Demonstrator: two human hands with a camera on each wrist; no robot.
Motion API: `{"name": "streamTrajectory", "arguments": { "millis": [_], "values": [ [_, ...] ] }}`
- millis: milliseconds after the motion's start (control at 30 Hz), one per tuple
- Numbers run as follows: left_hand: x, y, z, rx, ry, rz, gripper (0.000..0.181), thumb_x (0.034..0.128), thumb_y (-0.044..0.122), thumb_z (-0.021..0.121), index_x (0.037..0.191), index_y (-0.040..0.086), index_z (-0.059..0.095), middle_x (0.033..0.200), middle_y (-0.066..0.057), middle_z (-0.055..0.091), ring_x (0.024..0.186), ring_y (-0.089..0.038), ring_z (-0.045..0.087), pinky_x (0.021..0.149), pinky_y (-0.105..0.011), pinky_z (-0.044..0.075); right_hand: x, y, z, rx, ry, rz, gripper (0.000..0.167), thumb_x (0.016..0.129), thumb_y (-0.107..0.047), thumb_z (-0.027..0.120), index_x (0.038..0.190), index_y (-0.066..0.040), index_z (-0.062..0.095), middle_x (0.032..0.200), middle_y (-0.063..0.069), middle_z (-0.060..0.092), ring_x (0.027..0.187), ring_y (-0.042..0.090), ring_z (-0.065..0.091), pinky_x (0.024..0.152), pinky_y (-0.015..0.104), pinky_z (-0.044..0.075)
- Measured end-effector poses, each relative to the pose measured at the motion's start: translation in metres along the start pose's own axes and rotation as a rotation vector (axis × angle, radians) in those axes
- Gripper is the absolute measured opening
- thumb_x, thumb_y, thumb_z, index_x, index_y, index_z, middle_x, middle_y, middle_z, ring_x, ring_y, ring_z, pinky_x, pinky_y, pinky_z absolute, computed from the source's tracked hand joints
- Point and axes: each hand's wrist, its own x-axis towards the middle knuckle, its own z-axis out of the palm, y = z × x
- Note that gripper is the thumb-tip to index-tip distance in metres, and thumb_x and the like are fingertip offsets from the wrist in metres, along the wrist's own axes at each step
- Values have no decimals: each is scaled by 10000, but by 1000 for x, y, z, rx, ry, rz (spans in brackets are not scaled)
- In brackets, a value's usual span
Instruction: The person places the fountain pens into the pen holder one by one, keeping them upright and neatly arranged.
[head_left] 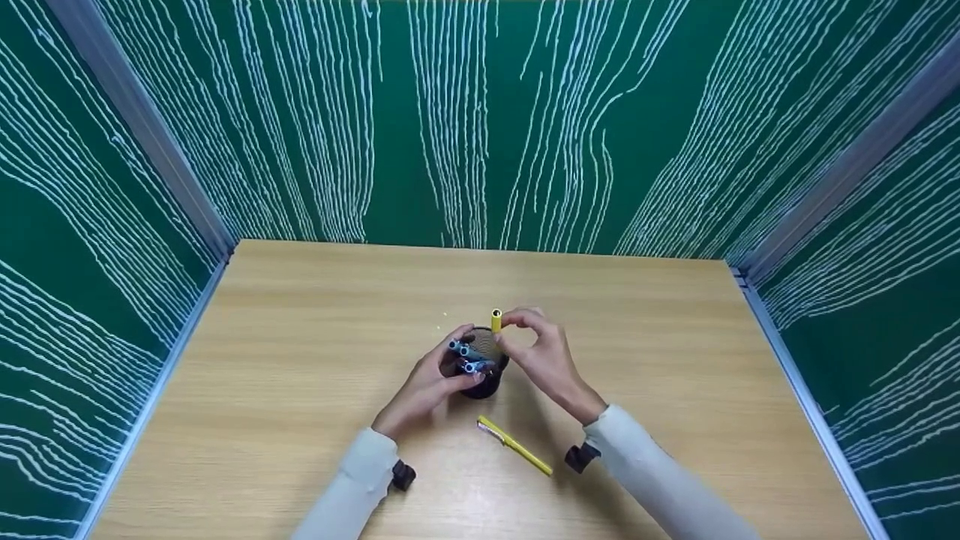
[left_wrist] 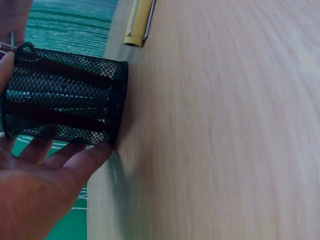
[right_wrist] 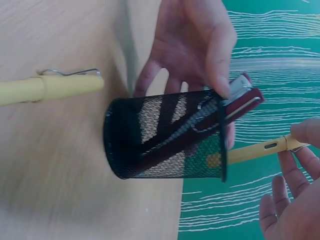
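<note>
A black mesh pen holder (head_left: 486,387) stands upright on the table, with my left hand (head_left: 420,386) gripping its side. Several dark pens (right_wrist: 244,106) lean in it, dark red with silver clips in the right wrist view; their tops rise past the rim by my left thumb. Above the opposite side of the rim, my right hand (head_left: 547,361) pinches a yellow pen (right_wrist: 257,151) between thumb and fingers. That pen's lower end is inside the mesh. A second yellow pen (head_left: 517,447) with a metal clip lies on the table in front of the holder.
The wooden table (head_left: 315,337) meets green panels (head_left: 390,150) with white wavy lines at the back and sides. Metal posts (head_left: 142,112) stand at the corners. Small pale specks lie on the wood behind the holder.
</note>
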Motion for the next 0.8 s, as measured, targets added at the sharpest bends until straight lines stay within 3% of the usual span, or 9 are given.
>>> {"name": "streamTrajectory", "arguments": {
  "millis": [433,800],
  "values": [
    [0,1,0,-24,-9,14,872,961,224,862,1711,211,418,1662,-139,517,1485,-325,528,1277,-544,340,-7,19,12,6,-21,-3,215,895,3,854,1055,-139,839,1110,1,766,1129,256,632,1046,522,491],
    [-1,0,-1,-43,-9,27,863,955,186,857,1705,224,432,1692,-124,491,1521,-325,491,1296,-543,309,-8,26,17,-2,-35,-12,223,873,21,875,1062,-89,828,1115,20,762,1129,248,635,1032,504,503]
  ]
}}
